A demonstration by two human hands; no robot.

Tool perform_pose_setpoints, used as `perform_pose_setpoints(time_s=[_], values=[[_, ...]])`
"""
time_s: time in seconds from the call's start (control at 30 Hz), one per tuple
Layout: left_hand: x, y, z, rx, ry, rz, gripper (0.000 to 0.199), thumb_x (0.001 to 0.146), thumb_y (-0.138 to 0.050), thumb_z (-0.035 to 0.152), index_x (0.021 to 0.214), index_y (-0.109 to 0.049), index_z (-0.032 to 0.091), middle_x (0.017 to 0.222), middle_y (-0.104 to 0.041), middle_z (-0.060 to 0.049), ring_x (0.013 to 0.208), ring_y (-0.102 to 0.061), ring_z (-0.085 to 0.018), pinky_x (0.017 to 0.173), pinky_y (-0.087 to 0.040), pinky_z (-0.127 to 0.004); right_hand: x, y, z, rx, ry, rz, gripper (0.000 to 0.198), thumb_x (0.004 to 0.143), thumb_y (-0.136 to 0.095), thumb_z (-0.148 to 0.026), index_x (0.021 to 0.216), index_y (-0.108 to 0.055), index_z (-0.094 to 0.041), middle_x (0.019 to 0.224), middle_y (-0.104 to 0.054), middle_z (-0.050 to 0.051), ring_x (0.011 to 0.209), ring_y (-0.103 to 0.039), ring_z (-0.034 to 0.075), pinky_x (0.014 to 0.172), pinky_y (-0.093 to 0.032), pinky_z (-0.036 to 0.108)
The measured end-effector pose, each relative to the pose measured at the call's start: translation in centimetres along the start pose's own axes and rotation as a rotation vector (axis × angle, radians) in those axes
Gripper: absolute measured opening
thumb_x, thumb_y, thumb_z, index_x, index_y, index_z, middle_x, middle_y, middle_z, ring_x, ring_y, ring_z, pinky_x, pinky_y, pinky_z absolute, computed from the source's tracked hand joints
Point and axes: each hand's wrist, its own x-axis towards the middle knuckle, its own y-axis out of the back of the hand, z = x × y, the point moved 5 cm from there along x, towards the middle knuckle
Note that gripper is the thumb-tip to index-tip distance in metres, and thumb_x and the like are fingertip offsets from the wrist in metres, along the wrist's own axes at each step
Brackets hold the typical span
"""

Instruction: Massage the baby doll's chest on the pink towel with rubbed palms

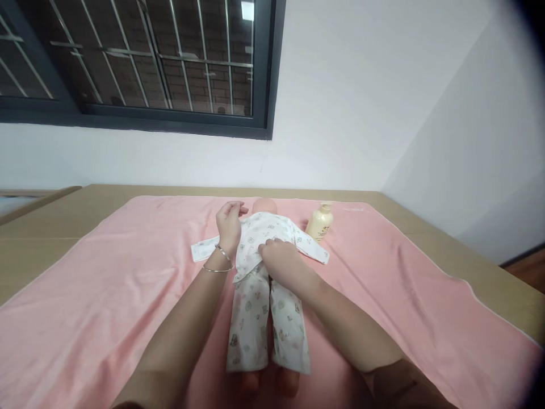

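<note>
Doll (264, 205): peach, round-headed, lying on the pink fabric sheet (145, 244).
Left hand (230, 220): fingers loosely bent, seemingly empty, beside the doll's shoulder.
Right hand (283, 259): curled against the white, printed cloth shirt (267, 227); cannot tell whether it pinches.
Risk: a hard tug could bunch the shirt or shift the doll; a swung sleeve (314, 250) might topple the pale-yellow pump bottle (319, 222).
</note>
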Motion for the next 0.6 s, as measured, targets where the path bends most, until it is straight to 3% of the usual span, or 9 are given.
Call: perform_pose_setpoints(time_s=[0.13, 0.37, 0.5, 0.6], values=[[-0.2, -0.2, 0.9, -0.014, 0.001, -0.012, 0.018, 0.077, -0.053, 0.028, 0.078, -0.067, 0.017, 0.069, -0.068, -0.003, 0.072, -0.065, -0.017, 0.076, -0.053, -0.032, -0.7, 0.4, 0.0, 0.043, 0.104, -0.198, 0.021, 0.081, -0.05, -0.001, 0.086, -0.061, -0.017, 0.076, -0.065, 0.006, 0.068, -0.065, 0.021, 0.056, -0.044, 0.027], [-0.8, -1.3, 1.0, 0.005, 0.039, -0.1, 0.016, 0.075, -0.057, 0.029, 0.075, -0.068, 0.017, 0.068, -0.068, -0.003, 0.07, -0.066, -0.017, 0.074, -0.053, -0.032, -0.8, -1.7, -1.6, 0.041, 0.273, -0.428, 0.025, 0.082, -0.05, -0.002, 0.098, -0.06, -0.019, 0.079, -0.066, 0.005, 0.064, -0.064, 0.02, 0.053, -0.043, 0.026], [-1.0, -1.8, 0.7, 0.03, 0.059, -0.169, 0.016, 0.075, -0.059, 0.03, 0.074, -0.069, 0.017, 0.068, -0.068, -0.003, 0.07, -0.066, -0.018, 0.073, -0.053, -0.032, -1.1, -1.3, -1.3, 0.188, 0.28, -0.458, 0.019, 0.092, -0.052, -0.025, 0.108, -0.062, -0.022, 0.084, -0.068, 0.005, 0.069, -0.064, 0.021, 0.055, -0.045, 0.028], [-1.3, -2.1, 0.8, 0.041, 0.061, -0.192, 0.016, 0.076, -0.059, 0.03, 0.075, -0.069, 0.017, 0.069, -0.068, -0.004, 0.071, -0.066, -0.018, 0.074, -0.053, -0.032, -2.2, 0.4, 0.7, 0.383, 0.265, -0.427, 0.031, 0.092, -0.053, -0.044, 0.117, -0.062, -0.028, 0.09, -0.07, 0.003, 0.075, -0.066, 0.022, 0.061, -0.048, 0.03]])
